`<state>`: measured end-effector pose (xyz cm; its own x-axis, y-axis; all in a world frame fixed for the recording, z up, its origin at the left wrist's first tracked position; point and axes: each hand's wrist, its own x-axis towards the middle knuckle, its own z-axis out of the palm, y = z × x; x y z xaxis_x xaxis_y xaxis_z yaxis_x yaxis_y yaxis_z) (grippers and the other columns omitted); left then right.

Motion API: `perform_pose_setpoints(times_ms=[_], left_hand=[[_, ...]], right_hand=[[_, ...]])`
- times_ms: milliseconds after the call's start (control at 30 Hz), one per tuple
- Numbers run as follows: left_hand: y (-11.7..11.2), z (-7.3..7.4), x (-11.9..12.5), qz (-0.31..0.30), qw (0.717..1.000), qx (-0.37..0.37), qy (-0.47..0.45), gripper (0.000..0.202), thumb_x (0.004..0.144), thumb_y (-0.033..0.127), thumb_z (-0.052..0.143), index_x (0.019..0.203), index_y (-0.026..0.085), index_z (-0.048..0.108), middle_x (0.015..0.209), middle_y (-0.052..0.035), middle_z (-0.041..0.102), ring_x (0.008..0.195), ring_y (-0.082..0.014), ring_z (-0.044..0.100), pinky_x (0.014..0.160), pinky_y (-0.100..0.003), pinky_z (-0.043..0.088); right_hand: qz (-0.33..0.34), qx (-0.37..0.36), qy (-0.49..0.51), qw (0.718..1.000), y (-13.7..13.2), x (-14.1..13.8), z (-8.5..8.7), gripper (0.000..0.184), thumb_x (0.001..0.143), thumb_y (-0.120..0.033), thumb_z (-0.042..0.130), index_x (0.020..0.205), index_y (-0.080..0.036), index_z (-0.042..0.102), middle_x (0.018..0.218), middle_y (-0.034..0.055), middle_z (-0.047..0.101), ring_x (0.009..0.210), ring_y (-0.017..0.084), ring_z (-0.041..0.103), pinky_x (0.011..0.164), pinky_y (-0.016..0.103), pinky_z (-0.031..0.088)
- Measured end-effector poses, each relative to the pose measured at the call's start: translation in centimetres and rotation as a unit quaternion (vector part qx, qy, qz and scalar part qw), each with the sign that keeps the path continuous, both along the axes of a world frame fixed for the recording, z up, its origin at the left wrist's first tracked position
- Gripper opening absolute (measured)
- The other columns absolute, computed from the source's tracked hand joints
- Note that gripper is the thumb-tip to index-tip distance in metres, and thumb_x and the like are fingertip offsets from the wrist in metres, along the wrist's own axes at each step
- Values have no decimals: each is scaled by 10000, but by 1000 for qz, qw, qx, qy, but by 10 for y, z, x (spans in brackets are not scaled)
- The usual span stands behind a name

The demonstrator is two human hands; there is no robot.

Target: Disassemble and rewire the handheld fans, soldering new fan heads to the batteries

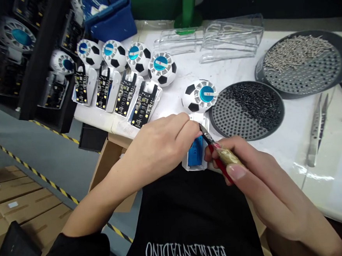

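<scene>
Your left hand [160, 144] is closed on the white plastic housing [191, 165], pinning it just below the soccer-ball fan head [199, 96], so your right hand [259, 176] gets clean access, gripping red-handled side cutters [220, 155] at its edge.

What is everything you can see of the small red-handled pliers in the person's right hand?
The small pliers have thin, dark metal jaws, which point up and left, and red handles, partly covered by a tan, rough-looking wrapping. The right hand grips them at the wrapping. Their tips reach the upper end of a white plastic housing with a blue part, beside the left hand; contact is hard to tell.
</scene>
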<state>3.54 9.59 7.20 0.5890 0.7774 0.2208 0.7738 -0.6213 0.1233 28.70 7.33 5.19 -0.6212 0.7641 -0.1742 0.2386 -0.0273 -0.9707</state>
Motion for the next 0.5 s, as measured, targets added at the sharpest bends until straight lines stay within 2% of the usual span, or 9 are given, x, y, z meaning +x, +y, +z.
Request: perform_pose_setpoints(times_ms=[167,367,500], left_hand=[[5,-1,-4,-35,999,22,-2,206,1100,159,489,964,204,636,843,-26,640,724,-178,587,625,-347,437],[11,-12,-6,-62,996,63,-27,196,1053,145,518,915,233,628,825,-23,676,748,-182,635,664,-340,510],[15,-12,-7,-64,996,46,-33,205,1047,174,528,890,244,639,792,-22,662,734,-186,646,646,-345,517]], right_hand=[[4,10,2,1000,1,2,-1,217,1183,-425,437,1256,-266,565,946,2,619,759,163,534,699,350,418],[-37,-29,9,999,-6,0,-7,259,1179,-467,436,1237,-260,580,888,7,614,736,181,531,668,369,382],[-54,-22,4,998,-9,-5,-7,317,1167,-511,421,1226,-244,581,898,36,631,733,212,550,653,373,386]])
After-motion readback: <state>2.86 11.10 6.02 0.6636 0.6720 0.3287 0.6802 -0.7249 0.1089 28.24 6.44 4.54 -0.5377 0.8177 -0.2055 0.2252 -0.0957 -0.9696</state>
